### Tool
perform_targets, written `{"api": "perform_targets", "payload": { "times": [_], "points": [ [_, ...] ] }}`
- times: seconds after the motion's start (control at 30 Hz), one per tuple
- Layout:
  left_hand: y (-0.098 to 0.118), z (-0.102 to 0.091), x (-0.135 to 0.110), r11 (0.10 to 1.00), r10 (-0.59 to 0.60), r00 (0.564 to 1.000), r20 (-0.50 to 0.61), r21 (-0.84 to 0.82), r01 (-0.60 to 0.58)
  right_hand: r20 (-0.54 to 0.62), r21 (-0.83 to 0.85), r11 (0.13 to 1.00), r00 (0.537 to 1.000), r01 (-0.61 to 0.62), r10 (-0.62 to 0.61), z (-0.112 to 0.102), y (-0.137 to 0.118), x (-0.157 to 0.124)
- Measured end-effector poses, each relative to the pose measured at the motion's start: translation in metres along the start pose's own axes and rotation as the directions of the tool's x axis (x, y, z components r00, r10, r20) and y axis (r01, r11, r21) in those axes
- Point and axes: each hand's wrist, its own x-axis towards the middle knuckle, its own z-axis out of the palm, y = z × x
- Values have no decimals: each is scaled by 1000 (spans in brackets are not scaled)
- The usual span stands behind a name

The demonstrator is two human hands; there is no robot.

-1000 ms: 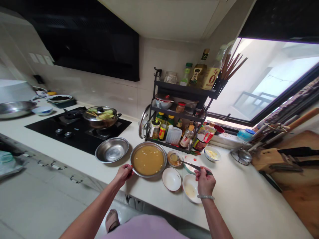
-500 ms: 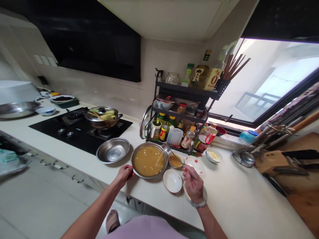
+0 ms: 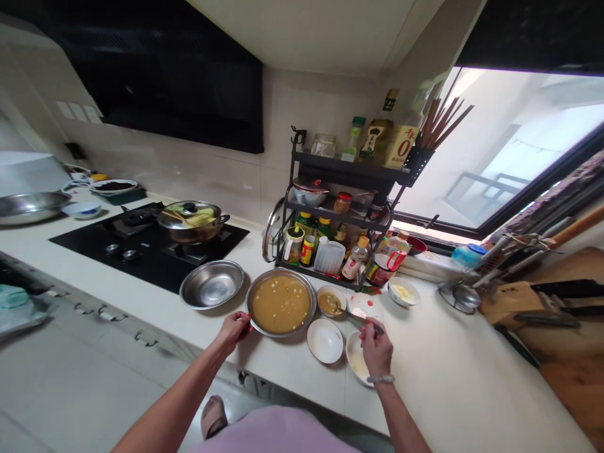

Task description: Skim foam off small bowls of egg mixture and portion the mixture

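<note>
My left hand [image 3: 235, 331] grips the left rim of a metal basin [image 3: 255, 324] filled with brown, cloudy liquid [image 3: 282, 303] that has pale bits floating in it. In my right hand [image 3: 376, 350] is the handle of a ladle [image 3: 357, 318]. Its head dips into a small bowl [image 3: 331, 301] of brown liquid, just right of the basin. Below that bowl lies an empty white bowl [image 3: 325, 341]. Another white bowl [image 3: 357, 360], with pale residue, is partly hidden by my right hand. A plate with red spots [image 3: 365, 304] sits behind the ladle handle.
An empty metal basin [image 3: 212, 285] stands left. A lidded pan [image 3: 189, 223] sits on the black hob [image 3: 141, 251]. Behind is a black rack [image 3: 325, 218] with bottles and jars. To the right are a bowl of yellowish pieces [image 3: 404, 293] and a knife block [image 3: 512, 308].
The ladle's head has moved right, from over the basin's right rim into the small bowl. My right hand has shifted slightly right. My left hand stays on the basin's rim.
</note>
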Motion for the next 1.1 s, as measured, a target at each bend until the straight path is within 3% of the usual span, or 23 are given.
{"api": "perform_targets", "payload": {
  "times": [0.07, 0.2, 0.5, 0.7, 0.9, 1.0, 1.1],
  "points": [
    [0, 0, 0, 1000, -2, 1000, -2, 1, 2, -60, 114, 990, 994, -88, 96, -1, -3, 3],
    [0, 0, 1, 1000, -9, 1000, -6, -3, 9, -106, 234, 964, 982, -126, 154, -4, -11, 10],
    [-2, 1, 3, 1000, -18, 999, -30, -23, 17, -128, 281, 955, 982, -98, 138, -8, -22, 14],
    [-2, 1, 2, 1000, -15, 1000, -26, -24, 14, -53, 308, 949, 995, -69, 89, 6, -48, 7],
    [-2, 1, 2, 1000, -8, 1000, -27, -29, 8, 121, 276, 959, 988, 61, -97, 26, -63, -15],
    [-2, 1, 2, 999, -12, 1000, -27, -31, 11, 216, 214, 953, 941, 214, -260, 26, -59, -22],
    [-2, 1, 2, 999, -16, 1000, -27, -33, 15, 240, 145, 926, 896, 348, -374, 19, -51, -19]
  ]
}}
